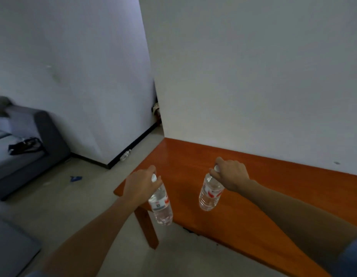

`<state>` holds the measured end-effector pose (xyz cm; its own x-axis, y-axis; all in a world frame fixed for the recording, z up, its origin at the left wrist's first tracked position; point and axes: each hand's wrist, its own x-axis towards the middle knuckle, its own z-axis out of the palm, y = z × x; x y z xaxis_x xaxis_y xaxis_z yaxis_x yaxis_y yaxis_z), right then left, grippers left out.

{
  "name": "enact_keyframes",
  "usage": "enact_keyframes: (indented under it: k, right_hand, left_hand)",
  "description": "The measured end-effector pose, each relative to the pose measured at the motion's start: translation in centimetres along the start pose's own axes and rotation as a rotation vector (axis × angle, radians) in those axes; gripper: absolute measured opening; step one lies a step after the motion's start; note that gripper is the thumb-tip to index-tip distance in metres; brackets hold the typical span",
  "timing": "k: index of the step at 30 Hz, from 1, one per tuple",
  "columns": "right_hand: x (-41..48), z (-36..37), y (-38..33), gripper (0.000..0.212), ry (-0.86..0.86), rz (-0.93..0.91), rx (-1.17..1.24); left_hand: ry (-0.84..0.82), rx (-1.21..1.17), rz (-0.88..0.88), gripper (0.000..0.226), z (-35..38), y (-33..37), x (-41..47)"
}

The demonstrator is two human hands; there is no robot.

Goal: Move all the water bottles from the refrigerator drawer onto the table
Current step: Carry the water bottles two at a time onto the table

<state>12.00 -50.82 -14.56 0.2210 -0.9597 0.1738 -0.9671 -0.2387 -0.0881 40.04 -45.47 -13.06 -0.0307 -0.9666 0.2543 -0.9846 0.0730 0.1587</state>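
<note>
Fingers of my left hand (142, 184) curl round the white cap and neck of the left bottle (161, 206), just left of centre in the lower half of the frame. That bottle hangs tilted, cap up, and crosses the near edge of the table (273, 186) beside its leg (148, 228). My right hand (231, 174) pinches the right bottle (210, 194) by its cap the same way, just right of centre. It hangs over the orange-brown tabletop, and I cannot tell whether its base touches the wood. Both bottles are clear, with red and white labels, and stand well apart from each other. White wall (253, 76) runs along the table's far side. At the left edge sits a grey sofa (49, 136) with something black (25, 144) lying on its seat
</note>
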Motion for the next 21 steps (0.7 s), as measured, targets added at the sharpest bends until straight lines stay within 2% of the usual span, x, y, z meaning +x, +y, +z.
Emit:
enact_keyframes:
  k: [8,13,21]
  right_hand:
    - [13.9,5.4,-3.8,0.042,-0.028,0.0,0.0]
    - [22.1,8.3,-6.2,0.043,-0.042,0.112,0.02]
    - [33.1,8.8,-7.5,0.04,0.039,0.309,0.141]
  left_hand:
    - [-0.076,0.012,0.012,0.024,5.3,-8.4,12.0]
    - [-0.082,-0.012,0.087,0.023,7.4,-12.9,21.2]
    - [-0.075,-0.165,0.148,0.026,10.0,-16.4,35.6]
